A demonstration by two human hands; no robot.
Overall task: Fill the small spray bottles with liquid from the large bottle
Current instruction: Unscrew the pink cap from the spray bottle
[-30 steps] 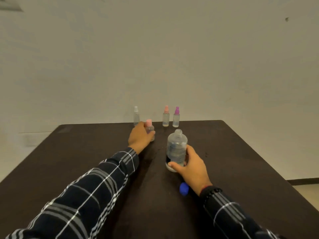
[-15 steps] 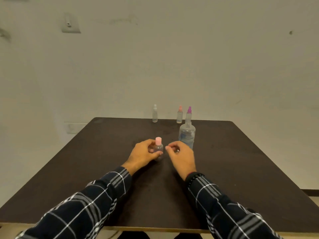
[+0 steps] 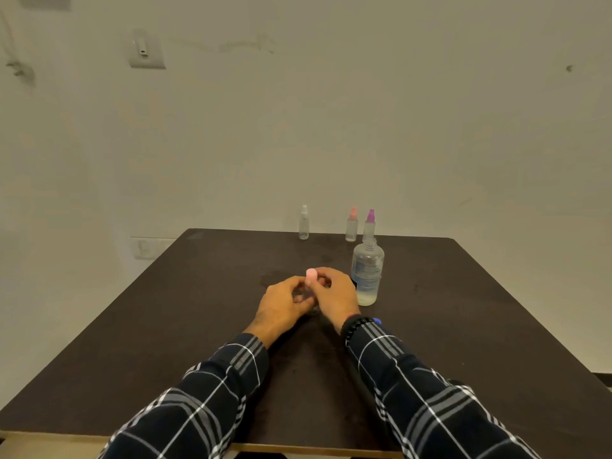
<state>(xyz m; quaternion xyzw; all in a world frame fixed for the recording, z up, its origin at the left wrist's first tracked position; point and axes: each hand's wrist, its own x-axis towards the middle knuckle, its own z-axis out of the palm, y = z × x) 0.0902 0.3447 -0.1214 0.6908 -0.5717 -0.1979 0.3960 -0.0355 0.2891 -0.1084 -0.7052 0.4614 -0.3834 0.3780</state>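
Head view, hands: the left hand (image 3: 284, 304) has its fingers curled round the small bottle (image 3: 306, 294). The fingers hide most of this clear bottle. The right hand (image 3: 336, 298) pinches the pink cap (image 3: 311, 276) on top with thumb and fingertips.
Where it is: the small bottle is over the middle of the table, just left of the big bottle. I cannot tell if its bottom touches the table.
What things are made of: the big bottle (image 3: 367, 273) is round, see-through plastic with a thin neck and an open top. Clear liquid shows near its bottom. The table (image 3: 159, 326) is flat, dark brown and dull, with a pale front edge.
Far row: three thin bottles stand up at the far edge: a white-topped bottle (image 3: 304, 223), an orange-topped bottle (image 3: 352, 226) and a purple-topped bottle (image 3: 370, 221). The purple one is right behind the big bottle.
Blue cap (image 3: 377, 321): it peeps out beside the right wrist, near a black bead bracelet (image 3: 353, 326).
Room to move: both hands are well away from every table edge. Wide dark tabletop lies on each side.
Writing: the big bottle has a pale label, but its print is too small to read.
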